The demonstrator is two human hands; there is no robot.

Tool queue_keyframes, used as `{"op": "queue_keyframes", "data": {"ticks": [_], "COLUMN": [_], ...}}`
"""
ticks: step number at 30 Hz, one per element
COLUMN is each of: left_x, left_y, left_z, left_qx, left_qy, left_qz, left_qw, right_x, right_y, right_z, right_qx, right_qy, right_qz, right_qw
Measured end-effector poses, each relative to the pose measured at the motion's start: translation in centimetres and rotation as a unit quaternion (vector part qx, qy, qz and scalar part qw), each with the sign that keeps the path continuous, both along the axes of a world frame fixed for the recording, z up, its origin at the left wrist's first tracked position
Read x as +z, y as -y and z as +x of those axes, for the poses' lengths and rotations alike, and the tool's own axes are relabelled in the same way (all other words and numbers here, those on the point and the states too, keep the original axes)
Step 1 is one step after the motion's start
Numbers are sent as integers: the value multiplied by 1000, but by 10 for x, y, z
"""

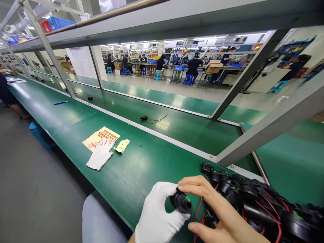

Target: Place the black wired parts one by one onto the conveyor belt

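Observation:
My left hand (160,212), in a white glove, is closed round a black cylindrical part (182,202) with a green mark and an open round end. My bare right hand (215,206) has its fingers spread at the part's right side, with fingertips near its top and the thumb apart below. A pile of similar black parts (253,199) with red wires lies at the right, beside and beyond my right hand. On the green bench (141,165) lie an empty white glove (100,157), a sheet of red stickers (95,136) and a small sheet with green dots (122,146).
Two black parts with thin wires, one nearer (143,118) and one farther (90,98), lie on the strip behind the bench. A blue tool (62,102) is at the left. Slanted metal posts (238,74) hold an overhead shelf. People sit at benches beyond.

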State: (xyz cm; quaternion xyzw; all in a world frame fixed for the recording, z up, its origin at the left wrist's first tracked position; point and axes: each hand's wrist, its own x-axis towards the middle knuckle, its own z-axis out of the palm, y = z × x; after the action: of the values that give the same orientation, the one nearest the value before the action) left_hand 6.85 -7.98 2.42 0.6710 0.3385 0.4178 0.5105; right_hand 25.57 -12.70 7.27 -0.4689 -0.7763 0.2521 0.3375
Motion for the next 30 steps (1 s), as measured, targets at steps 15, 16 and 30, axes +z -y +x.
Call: {"op": "queue_keyframes", "data": {"ticks": [15,16,30], "left_x": [-13,-14,-12], "left_y": [0,1,7], "left_z": [-9,-9,8], "left_qx": [92,96,-160], "left_qy": [-37,-34,287], "left_qz": [283,300,-512], "left_qw": [954,948,794], "right_x": [-24,-26,-15], "right_y": [-6,-7,-18], "right_z": [9,9,-13], "right_qx": [-59,-61,-58], "right_qy": [-225,-257,-329], "right_qz": [-109,-140,-286], "right_qw": [967,954,898]}}
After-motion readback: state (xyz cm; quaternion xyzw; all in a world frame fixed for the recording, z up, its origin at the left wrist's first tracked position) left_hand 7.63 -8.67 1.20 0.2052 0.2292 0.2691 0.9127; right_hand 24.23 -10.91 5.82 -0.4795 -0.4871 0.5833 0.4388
